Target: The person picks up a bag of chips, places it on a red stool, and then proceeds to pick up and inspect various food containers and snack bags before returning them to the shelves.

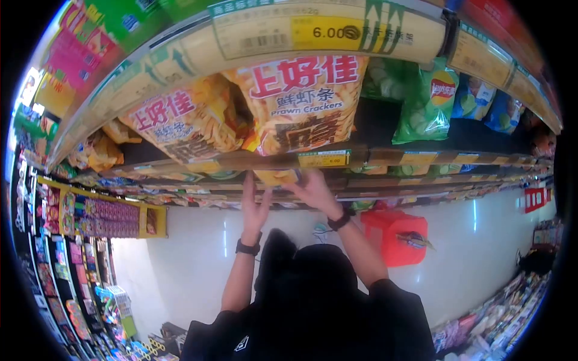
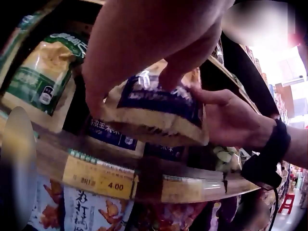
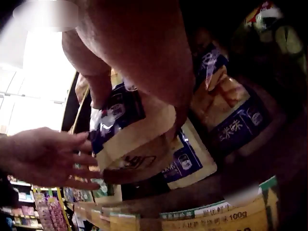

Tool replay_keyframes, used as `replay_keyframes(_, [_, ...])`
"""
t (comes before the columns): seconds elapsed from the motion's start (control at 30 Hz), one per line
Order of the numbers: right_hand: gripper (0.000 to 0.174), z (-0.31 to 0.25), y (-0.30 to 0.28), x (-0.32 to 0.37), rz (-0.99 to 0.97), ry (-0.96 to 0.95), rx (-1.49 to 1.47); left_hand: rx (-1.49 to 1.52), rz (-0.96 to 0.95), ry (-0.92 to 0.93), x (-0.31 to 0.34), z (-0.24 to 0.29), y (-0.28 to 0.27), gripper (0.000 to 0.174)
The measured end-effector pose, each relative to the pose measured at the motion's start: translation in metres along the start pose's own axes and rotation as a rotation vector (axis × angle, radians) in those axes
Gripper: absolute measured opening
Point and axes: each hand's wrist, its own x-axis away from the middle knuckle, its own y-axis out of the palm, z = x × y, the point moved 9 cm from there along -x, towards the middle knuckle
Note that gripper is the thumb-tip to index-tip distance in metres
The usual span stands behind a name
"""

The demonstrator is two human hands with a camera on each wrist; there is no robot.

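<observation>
A cream snack bag (image 2: pixel 159 103) with a dark blue band is lifted at the shelf front, its bottom edge toward the left wrist camera. My right hand (image 1: pixel 317 195) grips it, thumb and fingers on either side in the right wrist view. My left hand (image 3: pixel 50 156) lies along the other side, its fingers straight and at the bag's edge. Only a yellowish part of the bag shows between the hands in the head view. Behind it, similar blue-banded bags (image 3: pixel 231 108) stand on the shelf.
Above are prawn cracker bags (image 1: pixel 307 108) and a green chip bag (image 1: pixel 427 102) behind a price rail (image 1: pixel 259 36). A green-banded bag (image 2: pixel 43 77) stands to the left. On the floor at right is a red basket (image 1: pixel 385 240) with a packet on top.
</observation>
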Motion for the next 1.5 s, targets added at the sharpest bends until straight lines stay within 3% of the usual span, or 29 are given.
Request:
replay_keyframes(0.03, [0.056, 0.000, 0.005, -0.010, 0.025, 0.019, -0.039, -0.075, -0.040, 0.002, -0.007, 0.013, 0.002, 0.071])
replay_keyframes(0.1, [0.052, 0.026, 0.022, -0.023, 0.002, 0.167, -0.124, 0.144, -0.080, -0.114, -0.011, 0.017, 0.014, 0.072])
replay_keyframes(0.13, [0.053, 0.042, 0.029, -0.025, 0.002, 0.153, -0.130, 0.257, -0.099, -0.170, -0.014, 0.016, 0.020, 0.073])
replay_keyframes(0.23, [0.056, 0.051, 0.041, -0.037, -0.013, 0.118, -0.168, 0.213, -0.043, -0.119, -0.015, 0.001, 0.016, 0.072])
replay_keyframes(0.3, [0.055, 0.059, 0.048, -0.037, -0.124, 0.284, -0.091, 0.173, 0.035, -0.058, -0.009, -0.003, 0.009, 0.067])
replay_keyframes(0.37, [0.053, 0.044, 0.041, -0.034, -0.170, 0.398, -0.078, 0.225, -0.046, -0.120, -0.004, -0.003, 0.011, 0.064])
replay_keyframes(0.47, [0.056, 0.044, 0.033, -0.029, -0.133, 0.345, 0.034, 0.263, -0.141, -0.097, 0.001, -0.002, 0.013, 0.063])
replay_keyframes(0.57, [0.060, 0.034, 0.016, -0.013, 0.092, 0.143, 0.128, 0.221, -0.215, -0.059, 0.009, 0.002, 0.010, 0.064])
replay_keyframes(0.67, [0.062, 0.002, -0.004, 0.027, 0.365, 0.111, 0.380, 0.258, -0.300, -0.038, 0.022, -0.007, 0.017, 0.061])
replay_keyframes(0.7, [0.052, -0.011, -0.006, 0.041, 0.429, 0.034, 0.471, 0.235, -0.349, -0.065, 0.027, -0.013, 0.021, 0.058])
replay_keyframes(0.8, [0.036, 0.010, -0.003, 0.098, 0.489, 0.241, 0.413, 0.203, -0.525, -0.086, 0.046, -0.028, 0.034, 0.048])
replay_keyframes(0.9, [0.028, 0.017, 0.005, 0.155, 0.493, 0.301, 0.561, 0.285, -0.720, -0.089, 0.070, -0.035, 0.054, 0.035])
replay_keyframes(1.0, [0.019, 0.030, 0.016, 0.229, 0.622, 0.412, 0.540, 0.294, -0.823, -0.033, 0.090, -0.034, 0.065, 0.035])
replay_keyframes(1.03, [0.017, 0.026, 0.018, 0.246, 0.644, 0.445, 0.538, 0.325, -0.877, -0.096, 0.099, -0.040, 0.072, 0.034])
replay_keyframes(1.4, [0.018, 0.022, 0.056, 0.401, 0.765, 0.781, 0.591, 0.229, -1.316, -0.071, 0.167, -0.045, 0.138, 0.032])
replay_keyframes(1.5, [0.018, 0.024, 0.052, 0.423, 0.832, 0.772, 0.583, 0.254, -1.391, 0.060, 0.192, -0.038, 0.153, 0.032])
